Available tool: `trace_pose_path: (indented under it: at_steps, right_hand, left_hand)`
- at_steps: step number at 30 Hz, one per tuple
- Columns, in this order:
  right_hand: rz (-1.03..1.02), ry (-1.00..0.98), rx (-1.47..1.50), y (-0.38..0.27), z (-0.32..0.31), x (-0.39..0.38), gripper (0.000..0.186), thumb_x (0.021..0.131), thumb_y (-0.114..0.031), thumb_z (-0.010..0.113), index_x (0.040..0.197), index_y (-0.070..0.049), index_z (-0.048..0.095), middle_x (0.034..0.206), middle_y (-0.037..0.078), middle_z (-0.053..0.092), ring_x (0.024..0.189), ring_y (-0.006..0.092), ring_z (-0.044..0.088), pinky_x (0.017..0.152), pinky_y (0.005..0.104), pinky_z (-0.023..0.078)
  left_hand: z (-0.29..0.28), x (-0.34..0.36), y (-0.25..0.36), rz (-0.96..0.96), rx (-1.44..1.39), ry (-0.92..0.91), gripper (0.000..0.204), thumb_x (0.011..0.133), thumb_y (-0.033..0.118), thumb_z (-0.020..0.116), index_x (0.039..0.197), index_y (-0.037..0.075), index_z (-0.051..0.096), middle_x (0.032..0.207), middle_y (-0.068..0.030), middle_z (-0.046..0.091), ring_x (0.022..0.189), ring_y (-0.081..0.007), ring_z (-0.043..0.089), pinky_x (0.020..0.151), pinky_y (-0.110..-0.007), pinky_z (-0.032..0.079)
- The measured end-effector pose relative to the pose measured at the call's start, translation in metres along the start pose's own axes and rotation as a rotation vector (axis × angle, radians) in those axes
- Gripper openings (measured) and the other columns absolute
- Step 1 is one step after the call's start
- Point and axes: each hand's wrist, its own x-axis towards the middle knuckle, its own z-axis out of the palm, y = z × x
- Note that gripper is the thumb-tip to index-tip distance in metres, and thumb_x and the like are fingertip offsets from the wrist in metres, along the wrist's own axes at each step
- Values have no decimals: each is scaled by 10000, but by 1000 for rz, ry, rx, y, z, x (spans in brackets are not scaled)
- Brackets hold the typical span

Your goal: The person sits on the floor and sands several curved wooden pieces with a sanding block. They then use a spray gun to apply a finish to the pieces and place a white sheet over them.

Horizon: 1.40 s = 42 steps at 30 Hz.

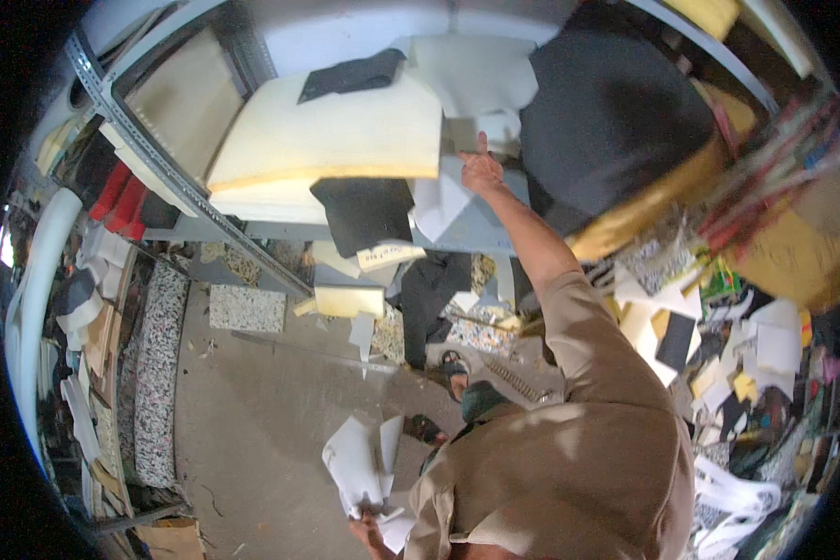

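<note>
In the head view, gripping white sheets (357, 459) low above the floor (261, 392) with the left hand (370, 532); reaching past the shelf (476, 241)'s front edge with the right hand (482, 170), open, index finger extended, between cream foam (336, 131) at left and crowding black foam (616, 112) at right, near a dark sheet (364, 213) overhanging that edge.

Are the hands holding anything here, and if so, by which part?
The left hand holds white sheets near their lower end in the picture. The right hand, stretched out ahead, appears to hold nothing.
</note>
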Motion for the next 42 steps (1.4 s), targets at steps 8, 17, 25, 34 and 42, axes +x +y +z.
trace_pose_path:
  at_steps: [8, 17, 25, 34, 42]
  right_hand:
    - [17, -199, -142, 18, 18, 162, 500, 831, -147, 659, 1326, -157, 590, 1620, 256, 33, 1371, 419, 415, 1082, 468, 438]
    - [-66, 402, -42, 69, -222, 292, 492, 865, -318, 579, 1266, -34, 606, 1160, 311, 630, 1088, 439, 619, 948, 490, 496]
    - [-248, 794, -71, 91, -325, 248, 459, 882, -311, 568, 1289, -103, 616, 1151, 260, 656, 1097, 420, 617, 963, 477, 480]
    - [-242, 691, 209, 37, -291, 129, 510, 869, -334, 588, 1277, -28, 605, 1090, 315, 661, 1019, 459, 652, 971, 464, 496]
    - [-199, 589, 274, -105, -240, 164, 653, 877, -323, 611, 1389, 50, 451, 1297, 325, 555, 1197, 449, 555, 1059, 449, 420]
  left_hand:
    - [65, -26, 37, 96, 597, 122, 391, 792, 103, 663, 1149, -45, 606, 906, -125, 669, 736, -211, 636, 642, -354, 519]
    - [116, -4, 39, 105, 241, 99, 427, 804, 284, 773, 1049, -38, 636, 810, -111, 672, 726, -190, 609, 654, -362, 503]
    - [106, 51, 29, 59, -140, -250, 877, 752, 467, 821, 1324, -77, 440, 1091, -94, 616, 896, -174, 620, 717, -296, 525]
    - [89, 71, 34, 197, -258, -286, 568, 852, 252, 692, 1294, -52, 508, 1128, -128, 613, 953, -223, 627, 720, -283, 528]
    - [82, 78, 51, 95, 346, -25, 317, 833, 144, 659, 1097, -26, 624, 929, -104, 677, 770, -220, 648, 621, -327, 525]
